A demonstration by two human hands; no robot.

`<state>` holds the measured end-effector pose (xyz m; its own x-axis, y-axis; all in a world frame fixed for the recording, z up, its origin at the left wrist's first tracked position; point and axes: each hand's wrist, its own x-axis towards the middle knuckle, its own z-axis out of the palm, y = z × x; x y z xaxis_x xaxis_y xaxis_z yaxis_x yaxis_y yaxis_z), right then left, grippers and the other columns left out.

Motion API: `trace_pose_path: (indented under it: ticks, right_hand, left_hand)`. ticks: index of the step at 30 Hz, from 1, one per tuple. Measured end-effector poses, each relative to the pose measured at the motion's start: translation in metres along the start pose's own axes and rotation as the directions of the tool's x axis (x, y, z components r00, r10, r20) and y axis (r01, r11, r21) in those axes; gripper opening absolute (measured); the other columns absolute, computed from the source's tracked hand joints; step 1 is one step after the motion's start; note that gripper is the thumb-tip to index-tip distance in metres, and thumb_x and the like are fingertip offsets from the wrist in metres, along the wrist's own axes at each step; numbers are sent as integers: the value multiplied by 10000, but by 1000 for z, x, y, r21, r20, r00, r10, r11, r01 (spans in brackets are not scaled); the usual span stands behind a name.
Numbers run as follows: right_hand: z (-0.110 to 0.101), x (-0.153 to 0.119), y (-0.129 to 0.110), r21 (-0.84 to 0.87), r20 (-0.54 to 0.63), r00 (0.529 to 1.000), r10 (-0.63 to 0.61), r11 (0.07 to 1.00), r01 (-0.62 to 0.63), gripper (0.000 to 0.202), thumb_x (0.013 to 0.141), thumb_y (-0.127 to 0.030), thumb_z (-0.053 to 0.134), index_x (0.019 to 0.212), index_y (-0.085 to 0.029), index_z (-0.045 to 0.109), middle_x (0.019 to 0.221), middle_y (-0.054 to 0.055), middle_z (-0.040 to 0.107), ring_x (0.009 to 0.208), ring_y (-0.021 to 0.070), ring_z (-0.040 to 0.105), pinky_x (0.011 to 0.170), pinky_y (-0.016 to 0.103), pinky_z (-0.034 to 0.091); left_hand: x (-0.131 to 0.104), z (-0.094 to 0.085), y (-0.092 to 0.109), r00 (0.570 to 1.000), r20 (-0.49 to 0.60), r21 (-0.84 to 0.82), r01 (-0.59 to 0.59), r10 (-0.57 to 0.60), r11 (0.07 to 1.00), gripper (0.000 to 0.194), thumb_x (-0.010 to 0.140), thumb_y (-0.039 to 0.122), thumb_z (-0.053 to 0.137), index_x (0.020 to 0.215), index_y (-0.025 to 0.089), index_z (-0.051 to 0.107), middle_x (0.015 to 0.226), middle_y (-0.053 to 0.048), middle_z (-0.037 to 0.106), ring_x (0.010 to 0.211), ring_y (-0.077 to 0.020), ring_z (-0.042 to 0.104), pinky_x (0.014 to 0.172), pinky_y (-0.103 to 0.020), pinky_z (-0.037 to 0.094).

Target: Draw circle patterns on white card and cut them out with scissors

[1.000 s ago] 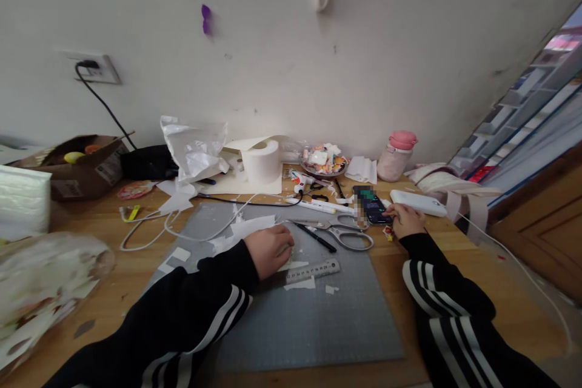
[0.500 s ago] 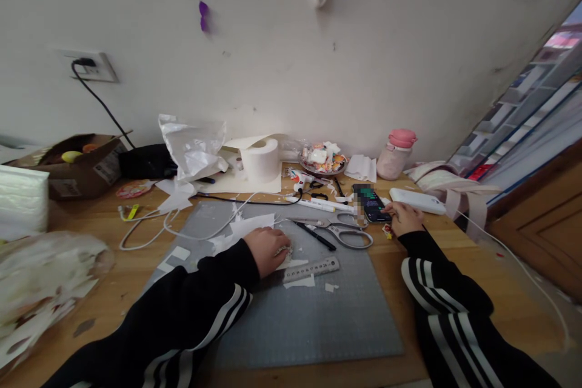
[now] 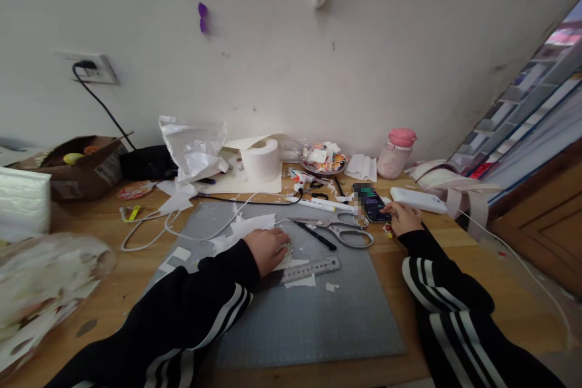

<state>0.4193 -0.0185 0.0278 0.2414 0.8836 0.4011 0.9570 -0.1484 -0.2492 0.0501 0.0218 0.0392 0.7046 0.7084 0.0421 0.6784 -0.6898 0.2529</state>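
Note:
My left hand (image 3: 267, 250) is over the grey cutting mat (image 3: 318, 321), its fingers curled onto a small pale patterned piece (image 3: 286, 251). Just below those fingers a steel ruler (image 3: 313, 268) lies on paper scraps. Off to the right, my right hand (image 3: 402, 218) reaches the lower end of a phone (image 3: 373, 203) with a lit screen, fingers bent and a fingertip at the glass; it grips nothing that I can see. Between the hands lie grey-handled scissors (image 3: 348, 233) and a black pen-like tool (image 3: 316, 235).
White markers (image 3: 313, 204) and a glue gun (image 3: 301, 180) lie behind the mat. Farther back stand a paper roll (image 3: 261, 160), a bowl of scraps (image 3: 322, 159) and a pink bottle (image 3: 394, 154). A white power bank (image 3: 418, 200) and a cable (image 3: 213, 235) are nearby.
My left fingers have shifted very slightly, so more of the patterned piece shows. My right hand has edged a little to the left over the phone.

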Motion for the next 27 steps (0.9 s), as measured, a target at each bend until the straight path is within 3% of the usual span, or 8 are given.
trace_pose_path:
  ticks: [4,8,10,14,18,22,25,27]
  right_hand:
    - [3,-3,-19,28,77,992,-102,995,100,269,736,-105,417,860,-211,631,968,96,714,1004,274,617,894,474,397]
    - [15,-18,-56,123,237,912,-336,941,315,211,753,-288,596,945,-248,673,1051,60,701,1048,238,604,905,386,435]
    - [19,-26,-71,137,275,883,-380,925,355,279,732,-350,649,986,-237,675,1149,89,663,1102,258,575,941,405,422]
    - [20,-31,-81,118,312,877,-364,931,345,289,792,-360,602,1031,-212,669,1178,123,643,1127,280,557,956,447,413]
    - [22,-29,-79,90,329,894,-304,952,291,282,875,-275,468,1081,-205,648,1200,122,639,1136,263,558,943,449,417]
    - [27,-27,-78,62,330,917,-226,974,218,403,824,-231,515,1218,-158,564,1206,157,632,1140,284,560,922,455,432]
    - [28,-24,-77,71,335,917,-215,977,203,398,804,-235,544,1196,-180,582,1193,140,638,1125,273,569,926,435,438]
    - [26,-23,-78,92,346,911,-223,975,204,365,792,-250,563,1148,-192,614,1174,129,641,1116,265,572,934,420,438]
  left_hand:
    - [2,-3,-3,999,48,42,-11,9,999,274,821,126,445,992,170,655,1015,-99,686,839,-235,666,778,-367,510]
    - [5,-9,-7,999,48,37,-7,5,999,324,785,45,437,978,174,663,970,-76,704,867,-199,670,793,-323,518]
    - [6,-13,-8,999,32,36,-7,6,999,346,764,19,435,958,181,671,952,-67,713,884,-189,671,807,-295,518]
    - [4,-29,-13,1000,-17,45,-21,21,999,361,798,37,401,977,196,671,983,-60,713,897,-198,675,808,-298,531]
    - [0,-49,-20,992,-127,83,2,9,997,377,830,68,374,1052,187,655,1046,-92,695,926,-237,670,819,-364,535]
    - [-5,-65,-26,967,-252,139,64,-27,988,418,792,53,373,1070,195,652,1112,-102,679,961,-258,661,857,-408,514]
    - [-10,-74,-31,934,-355,191,104,-30,976,419,795,88,365,1083,195,649,1109,-109,682,905,-267,673,816,-424,521]
    - [-13,-78,-33,875,-485,225,125,0,966,385,824,141,362,1071,186,653,1074,-115,693,860,-274,681,764,-420,533]
